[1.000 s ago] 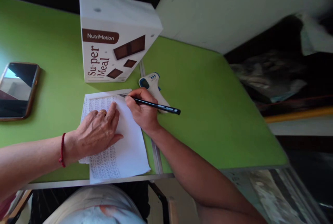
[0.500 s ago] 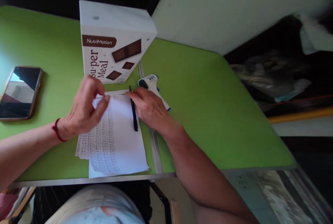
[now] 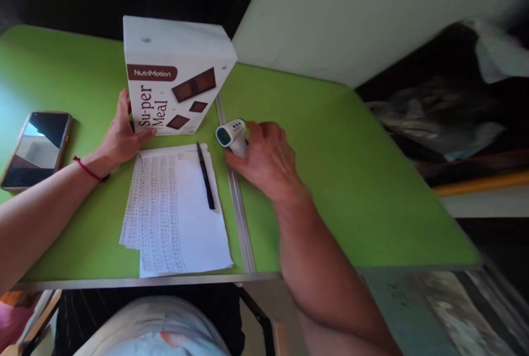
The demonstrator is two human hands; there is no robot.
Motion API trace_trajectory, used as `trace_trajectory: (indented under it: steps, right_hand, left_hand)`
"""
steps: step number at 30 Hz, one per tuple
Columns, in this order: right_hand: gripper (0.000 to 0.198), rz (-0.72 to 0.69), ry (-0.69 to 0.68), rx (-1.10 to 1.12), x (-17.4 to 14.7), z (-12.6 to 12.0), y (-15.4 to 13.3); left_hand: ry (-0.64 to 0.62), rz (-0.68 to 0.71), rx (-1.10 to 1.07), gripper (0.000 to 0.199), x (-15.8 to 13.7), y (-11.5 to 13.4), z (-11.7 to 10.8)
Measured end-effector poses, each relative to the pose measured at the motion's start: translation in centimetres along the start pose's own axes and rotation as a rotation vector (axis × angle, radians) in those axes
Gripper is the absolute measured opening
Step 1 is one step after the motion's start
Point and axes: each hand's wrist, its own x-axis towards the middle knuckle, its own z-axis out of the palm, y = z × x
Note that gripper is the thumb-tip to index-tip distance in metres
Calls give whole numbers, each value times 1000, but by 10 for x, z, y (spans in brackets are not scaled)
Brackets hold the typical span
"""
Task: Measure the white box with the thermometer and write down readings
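My left hand point(image 3: 123, 136) is at the lower left corner of a white NutriMotion box point(image 3: 165, 83), thumb across its front and fingers along its side. The box stands upright on the green table. My right hand point(image 3: 270, 160) is wrapped round the handle of a white and blue infrared thermometer point(image 3: 232, 133), whose small screen faces me; most of the handle is hidden by the hand. Between my forearms lie sheets of paper point(image 3: 202, 235) with dense handwriting on their left part. A black pen point(image 3: 205, 177) rests on the top sheet.
A phone point(image 3: 39, 149) lies face up on the left of the green table point(image 3: 355, 190). A metal seam point(image 3: 241, 218) crosses the tabletop beside the papers. A pale wall point(image 3: 330, 20) stands behind, with plastic bags point(image 3: 438, 119) on a dark shelf at the right.
My left hand has moved from above the papers to the box's lower left corner. My right hand has left the pen and papers and closed on the thermometer, which has turned.
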Motion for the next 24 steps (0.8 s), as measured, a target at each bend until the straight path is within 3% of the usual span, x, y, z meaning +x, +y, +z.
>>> trace_trajectory:
  steps: [3, 7, 10, 12, 14, 16, 18, 24]
  right_hand:
    - [54, 196, -172, -21, 4, -2, 4]
    - [30, 307, -286, 105, 11, 2, 4]
    - [24, 352, -108, 440, 15, 2, -3]
    - [29, 331, 74, 802, 12, 0, -15]
    - [34, 294, 134, 1201, 5, -5, -33]
    - [37, 284, -28, 1531, -6, -11, -53]
    - [37, 301, -160, 1707, -17, -15, -71]
    - [39, 293, -279, 1746, -32, -4, -88]
  left_hand:
    - [13, -47, 78, 79, -1, -2, -4]
    - [59, -54, 76, 72, -6, 5, -7]
    - [60, -83, -97, 68, -10, 18, -4]
    - [48, -101, -171, 66, -12, 27, -1]
    - [29, -108, -184, 65, -15, 35, 0]
    - [11, -120, -158, 66, -18, 40, 0]
    - [-10, -124, -132, 65, -20, 43, -1]
    - [-139, -37, 42, 62, -19, 47, -3]
